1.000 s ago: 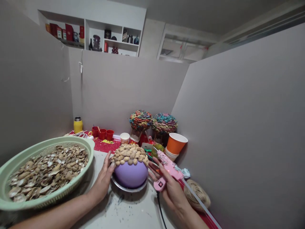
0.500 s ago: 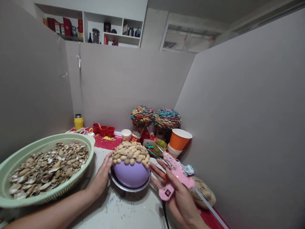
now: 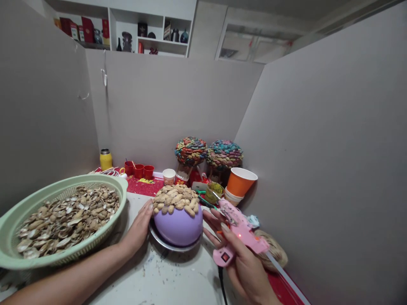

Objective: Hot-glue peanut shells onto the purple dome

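Note:
A purple balloon [image 3: 178,226], its top covered with peanut shells [image 3: 176,198], rests in a shallow metal bowl [image 3: 158,242]. My left hand [image 3: 141,222] lies against the left side of the balloon with its fingers stretched out. In my right hand [image 3: 243,264] is a pink hot glue gun [image 3: 244,228], its nozzle pointing up and away to the left and a long clear glue stick [image 3: 288,279] sticking out behind. The right fingers reach past the gun to the balloon's right side; whether they touch it I cannot tell.
Left stands a green colander [image 3: 95,233] full of peanut shells. Behind are red cups [image 3: 139,171], a yellow bottle [image 3: 106,160], two colourful shell-covered balls [image 3: 190,151] and an orange paper bucket [image 3: 240,182]. Twine [image 3: 273,250] lies at right. Grey partitions [image 3: 178,93] enclose the table.
The balloon has turned and tilted in the bowl, so the lower edge of its shell cover sits differently. Both hands stay beside it, and the glue gun has shifted slightly.

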A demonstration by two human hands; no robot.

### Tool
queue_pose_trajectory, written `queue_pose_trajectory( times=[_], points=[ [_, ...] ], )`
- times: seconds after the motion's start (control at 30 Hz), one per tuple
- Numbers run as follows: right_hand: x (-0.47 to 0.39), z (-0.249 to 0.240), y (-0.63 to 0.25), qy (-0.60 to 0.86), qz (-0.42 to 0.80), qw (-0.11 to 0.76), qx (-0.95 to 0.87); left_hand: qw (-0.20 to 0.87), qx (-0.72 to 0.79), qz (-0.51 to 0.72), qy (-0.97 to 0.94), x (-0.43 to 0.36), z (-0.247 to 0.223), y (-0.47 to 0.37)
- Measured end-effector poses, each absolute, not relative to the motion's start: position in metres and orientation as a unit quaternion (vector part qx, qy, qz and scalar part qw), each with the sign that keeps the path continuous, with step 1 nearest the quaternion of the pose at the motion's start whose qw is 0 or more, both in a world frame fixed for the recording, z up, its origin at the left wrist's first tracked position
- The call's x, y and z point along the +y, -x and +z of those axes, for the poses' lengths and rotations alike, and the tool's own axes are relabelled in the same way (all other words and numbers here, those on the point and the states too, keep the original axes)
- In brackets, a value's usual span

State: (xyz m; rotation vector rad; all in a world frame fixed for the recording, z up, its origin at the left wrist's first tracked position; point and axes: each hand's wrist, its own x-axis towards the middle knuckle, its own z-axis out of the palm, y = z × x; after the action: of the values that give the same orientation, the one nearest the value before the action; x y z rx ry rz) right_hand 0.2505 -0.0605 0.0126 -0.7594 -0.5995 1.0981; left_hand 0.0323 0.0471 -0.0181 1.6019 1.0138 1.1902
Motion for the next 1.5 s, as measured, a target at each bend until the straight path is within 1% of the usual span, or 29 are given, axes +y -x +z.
queue_pose_trajectory(
  times=[0.13, 0.37, 0.93, 1.07, 1.13, 1.2, 1.27, 1.33, 1.4, 1.5],
  points=[
    [-0.058, 0.008, -0.25, 0.349, 0.501, 0.742, -0.276, 0.468, 0.418, 0.448, -0.637, 0.046, -0.013, -0.033],
    [-0.056, 0.002, -0.254, 0.346, 0.496, 0.745, -0.282, 0.454, 0.416, 0.451, -0.646, 0.045, -0.008, -0.033],
    [-0.06, 0.003, -0.251, 0.356, 0.493, 0.744, -0.276, 0.455, 0.43, 0.448, -0.639, 0.05, -0.014, -0.032],
    [-0.059, 0.004, -0.251, 0.351, 0.488, 0.748, -0.28, 0.434, 0.435, 0.444, -0.652, 0.042, -0.013, -0.031],
    [-0.058, 0.005, -0.252, 0.351, 0.487, 0.747, -0.287, 0.399, 0.434, 0.455, -0.667, 0.036, -0.014, -0.029],
    [-0.058, 0.006, -0.252, 0.353, 0.48, 0.747, -0.295, 0.331, 0.418, 0.487, -0.692, 0.028, -0.014, -0.026],
    [-0.057, 0.007, -0.251, 0.351, 0.476, 0.749, -0.298, 0.231, 0.366, 0.519, -0.737, 0.018, -0.011, -0.022],
    [-0.057, 0.007, -0.251, 0.345, 0.476, 0.752, -0.3, 0.117, 0.278, 0.528, -0.794, 0.007, -0.003, -0.019],
    [-0.057, 0.007, -0.25, 0.343, 0.476, 0.751, -0.302, 0.016, 0.196, 0.512, -0.836, -0.005, 0.009, -0.021],
    [-0.058, 0.008, -0.249, 0.341, 0.478, 0.749, -0.306, -0.101, 0.156, 0.487, -0.854, -0.017, 0.03, -0.035]
  ],
)
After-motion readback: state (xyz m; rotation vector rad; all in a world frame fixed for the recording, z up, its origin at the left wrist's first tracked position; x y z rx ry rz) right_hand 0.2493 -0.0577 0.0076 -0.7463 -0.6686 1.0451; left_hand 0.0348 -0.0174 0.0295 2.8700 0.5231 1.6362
